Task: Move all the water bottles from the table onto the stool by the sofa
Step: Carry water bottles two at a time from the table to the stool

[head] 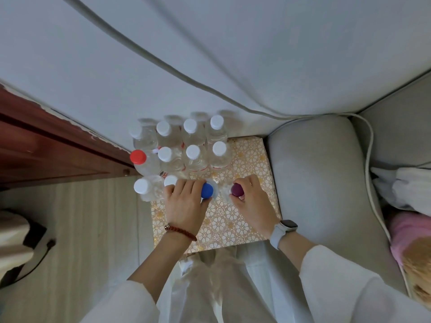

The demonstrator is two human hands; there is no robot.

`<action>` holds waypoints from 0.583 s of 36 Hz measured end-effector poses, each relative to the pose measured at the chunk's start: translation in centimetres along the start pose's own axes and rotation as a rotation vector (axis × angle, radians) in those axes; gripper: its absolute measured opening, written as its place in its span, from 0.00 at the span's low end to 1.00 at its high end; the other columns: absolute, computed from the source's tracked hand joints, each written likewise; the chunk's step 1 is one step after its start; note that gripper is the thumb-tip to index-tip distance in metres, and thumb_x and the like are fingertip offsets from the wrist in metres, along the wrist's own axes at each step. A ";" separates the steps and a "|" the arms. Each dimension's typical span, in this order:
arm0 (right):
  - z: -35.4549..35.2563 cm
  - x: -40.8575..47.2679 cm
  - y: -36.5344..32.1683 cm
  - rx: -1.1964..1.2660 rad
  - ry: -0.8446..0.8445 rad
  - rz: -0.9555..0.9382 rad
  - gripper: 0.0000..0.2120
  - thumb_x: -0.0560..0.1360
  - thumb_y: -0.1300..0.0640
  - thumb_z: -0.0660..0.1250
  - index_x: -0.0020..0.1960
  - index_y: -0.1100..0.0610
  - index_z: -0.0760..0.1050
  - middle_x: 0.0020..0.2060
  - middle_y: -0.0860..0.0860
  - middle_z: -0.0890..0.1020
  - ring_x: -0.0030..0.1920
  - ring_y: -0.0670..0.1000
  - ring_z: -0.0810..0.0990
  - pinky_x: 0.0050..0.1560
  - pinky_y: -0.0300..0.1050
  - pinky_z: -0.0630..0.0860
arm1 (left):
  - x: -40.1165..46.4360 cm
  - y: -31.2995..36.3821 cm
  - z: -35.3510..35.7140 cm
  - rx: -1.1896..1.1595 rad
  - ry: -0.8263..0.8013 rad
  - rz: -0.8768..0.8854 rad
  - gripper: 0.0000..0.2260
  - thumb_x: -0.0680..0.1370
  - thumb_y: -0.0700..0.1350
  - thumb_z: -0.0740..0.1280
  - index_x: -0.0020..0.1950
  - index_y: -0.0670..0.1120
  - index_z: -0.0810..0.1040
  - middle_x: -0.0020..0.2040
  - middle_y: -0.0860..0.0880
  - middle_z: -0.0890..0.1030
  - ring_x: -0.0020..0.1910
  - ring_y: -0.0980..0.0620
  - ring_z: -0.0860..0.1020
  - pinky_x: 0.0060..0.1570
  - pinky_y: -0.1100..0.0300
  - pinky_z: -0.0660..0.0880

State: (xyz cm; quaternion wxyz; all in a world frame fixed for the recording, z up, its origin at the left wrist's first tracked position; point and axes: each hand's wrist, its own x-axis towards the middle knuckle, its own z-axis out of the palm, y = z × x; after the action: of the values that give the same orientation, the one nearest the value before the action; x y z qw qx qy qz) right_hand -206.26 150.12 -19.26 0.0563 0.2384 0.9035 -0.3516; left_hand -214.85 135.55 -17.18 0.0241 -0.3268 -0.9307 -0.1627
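I look straight down on the stool, whose top has a gold flower pattern. Several clear water bottles with white caps stand on its far half, and one with a red cap stands at the left edge. My left hand grips a blue-capped bottle upright on the stool. My right hand grips a purple-capped bottle beside it. Another two white-capped bottles stand just left of my left hand.
The grey sofa arm borders the stool on the right. A dark red wooden door frame lies at the left, above pale floorboards. The white wall is behind the stool. A pink item lies on the sofa.
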 end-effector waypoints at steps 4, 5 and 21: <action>0.1 1.6 -1.3 0.071 0.030 0.008 0.16 0.74 0.58 0.67 0.59 0.62 0.70 0.55 0.58 0.70 0.46 0.57 0.78 0.47 0.49 0.79 | 1.4 -0.5 -0.1 0.034 0.027 -0.038 0.16 0.60 0.43 0.78 0.44 0.43 0.80 0.39 0.48 0.83 0.41 0.45 0.80 0.43 0.50 0.71; 0.2 2.1 -1.6 0.093 0.037 0.017 0.16 0.73 0.58 0.67 0.58 0.62 0.70 0.55 0.58 0.69 0.46 0.57 0.78 0.47 0.49 0.79 | 1.8 -0.6 -0.2 0.044 0.028 -0.045 0.15 0.60 0.43 0.78 0.44 0.44 0.80 0.38 0.48 0.83 0.41 0.45 0.80 0.43 0.49 0.72; 0.5 3.2 -1.7 0.186 -0.019 -0.018 0.20 0.73 0.61 0.68 0.62 0.61 0.66 0.58 0.57 0.67 0.49 0.55 0.77 0.50 0.45 0.78 | 2.1 -0.4 0.2 0.042 -0.097 -0.113 0.14 0.63 0.41 0.76 0.47 0.44 0.78 0.42 0.47 0.82 0.45 0.44 0.80 0.55 0.44 0.71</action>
State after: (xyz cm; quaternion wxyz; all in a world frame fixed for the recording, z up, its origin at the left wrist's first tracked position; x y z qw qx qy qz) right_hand -209.93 149.99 -19.51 0.0392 0.2309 0.8686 -0.4366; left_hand -216.76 136.56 -17.19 -0.0233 -0.2806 -0.9510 -0.1282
